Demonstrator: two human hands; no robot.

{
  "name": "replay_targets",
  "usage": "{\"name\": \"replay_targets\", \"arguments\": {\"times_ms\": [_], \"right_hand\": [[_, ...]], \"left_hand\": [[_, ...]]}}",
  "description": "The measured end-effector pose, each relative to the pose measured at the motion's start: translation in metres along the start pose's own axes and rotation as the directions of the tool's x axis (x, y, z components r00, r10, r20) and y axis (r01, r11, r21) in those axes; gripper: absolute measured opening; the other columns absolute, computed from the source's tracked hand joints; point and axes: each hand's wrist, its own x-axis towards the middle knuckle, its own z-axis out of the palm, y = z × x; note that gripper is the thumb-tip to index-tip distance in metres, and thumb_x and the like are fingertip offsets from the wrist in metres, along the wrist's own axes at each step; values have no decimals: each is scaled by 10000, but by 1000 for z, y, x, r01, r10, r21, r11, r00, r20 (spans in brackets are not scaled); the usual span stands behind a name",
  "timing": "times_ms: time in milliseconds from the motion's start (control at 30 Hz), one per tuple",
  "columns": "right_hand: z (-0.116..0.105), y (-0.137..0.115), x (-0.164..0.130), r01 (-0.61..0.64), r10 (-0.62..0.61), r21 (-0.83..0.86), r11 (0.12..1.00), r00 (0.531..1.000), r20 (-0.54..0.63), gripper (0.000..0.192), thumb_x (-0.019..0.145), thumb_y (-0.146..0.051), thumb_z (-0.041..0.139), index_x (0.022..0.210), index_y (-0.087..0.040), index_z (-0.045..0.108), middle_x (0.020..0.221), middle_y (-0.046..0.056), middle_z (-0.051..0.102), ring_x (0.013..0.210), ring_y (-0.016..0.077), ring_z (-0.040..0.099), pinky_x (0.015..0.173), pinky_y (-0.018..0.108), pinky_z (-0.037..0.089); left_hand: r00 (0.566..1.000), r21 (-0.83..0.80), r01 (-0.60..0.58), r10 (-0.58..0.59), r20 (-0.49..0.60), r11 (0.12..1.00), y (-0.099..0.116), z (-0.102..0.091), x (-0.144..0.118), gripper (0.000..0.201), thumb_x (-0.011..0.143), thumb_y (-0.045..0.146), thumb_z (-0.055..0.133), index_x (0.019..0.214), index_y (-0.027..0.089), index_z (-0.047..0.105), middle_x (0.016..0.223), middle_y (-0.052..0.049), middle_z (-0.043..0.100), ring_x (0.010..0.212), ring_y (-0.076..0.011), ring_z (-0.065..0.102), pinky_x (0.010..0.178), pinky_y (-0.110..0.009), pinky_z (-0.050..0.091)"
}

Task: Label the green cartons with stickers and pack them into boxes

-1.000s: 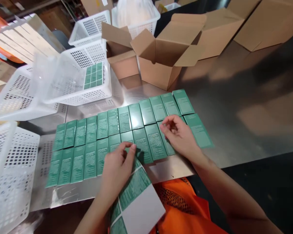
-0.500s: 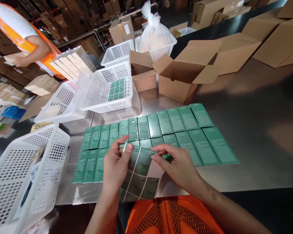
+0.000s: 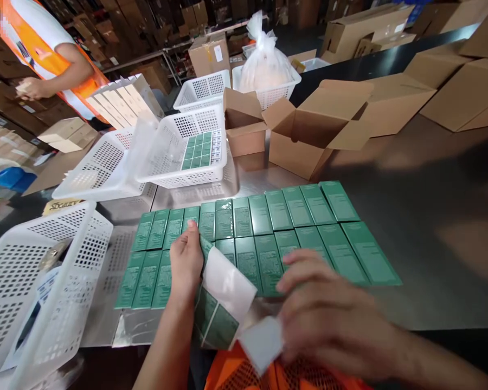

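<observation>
Right hand withdrawn, pinching pale piece, left hand clasping label sheet, sheet hanging below grip

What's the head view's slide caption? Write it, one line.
Left hand gripping a green-and-white sheet, right hand blurred, near two rows of green boxes.

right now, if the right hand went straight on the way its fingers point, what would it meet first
Probably the front row of green boxes; the right hand is blurred and its height unclear, so it might pass over them toward the sheet.
</observation>
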Motion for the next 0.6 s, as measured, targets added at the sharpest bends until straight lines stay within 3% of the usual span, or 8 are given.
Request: {"name": "replay_targets", "arguments": {"times_ms": [67, 100, 167, 200, 267, 400, 600], "right_hand": [[-22, 20, 15, -243, 243, 17, 970, 964, -109, 113, 909, -295, 674, 810, -251, 705, 737, -38, 716, 783, 142, 661, 822, 309, 517], [-30, 35, 23, -379, 379, 30, 925, 913, -150, 106, 862, -308, 719, 780, -242, 710, 731, -22, 710, 736, 147, 651, 729, 293, 514], [-39, 67, 35, -600, 607, 93, 795, 785, -123, 185, 775, -395, 765, 750, -217, 724, 712, 1, 702, 668, 156, 630, 629, 286, 489], [-40, 83, 40, -659, 672, 137, 739, 734, -94, 240, 736, -439, 778, 750, -205, 728, 709, 7, 700, 653, 156, 620, 617, 287, 480], [-38, 109, 46, -713, 734, 216, 668, 678, -32, 320, 669, -488, 798, 752, -186, 732, 709, 13, 699, 661, 157, 613, 638, 292, 480], [-28, 138, 50, -740, 750, 231, 632, 659, 60, 362, 630, -497, 807, 769, -170, 742, 739, 23, 714, 708, 162, 624, 685, 292, 484], [-17, 171, 50, -722, 740, -176, 669, 670, 64, 188, 768, -354, 737, 824, -181, 784, 756, 12, 740, 708, 156, 631, 618, 240, 417]], "left_hand": [[983, 139, -140, 121, 138, 980, 2, 1, 0, 522, 882, 596, 488, 522, 222, 433, 465, 56, 310, 464, -117, 315, 468, -257, 246], [957, 188, -206, 158, 244, 960, 4, 4, -2, 482, 884, 572, 495, 566, 212, 536, 467, 49, 355, 479, -126, 355, 489, -259, 263], [879, 209, -282, 165, 447, 936, 6, 12, -5, 427, 890, 549, 485, 769, 197, 695, 489, 43, 429, 501, -139, 405, 516, -261, 283], [843, 199, -294, 156, 514, 935, 7, 18, -7, 432, 889, 551, 481, 861, 191, 719, 496, 45, 439, 497, -140, 405, 517, -262, 281], [801, 186, -312, 153, 579, 932, 9, 29, -9, 453, 883, 560, 480, 949, 179, 716, 492, 57, 424, 477, -135, 383, 506, -262, 257], [790, 233, -361, 164, 590, 903, 14, 49, -4, 400, 894, 522, 468, 815, 186, 670, 490, 60, 414, 479, -132, 388, 511, -263, 244], [821, 379, -350, 85, 564, 857, 15, 75, 11, 324, 891, 373, 490, 667, 194, 641, 516, 20, 478, 542, -158, 444, 556, -278, 266]]}}
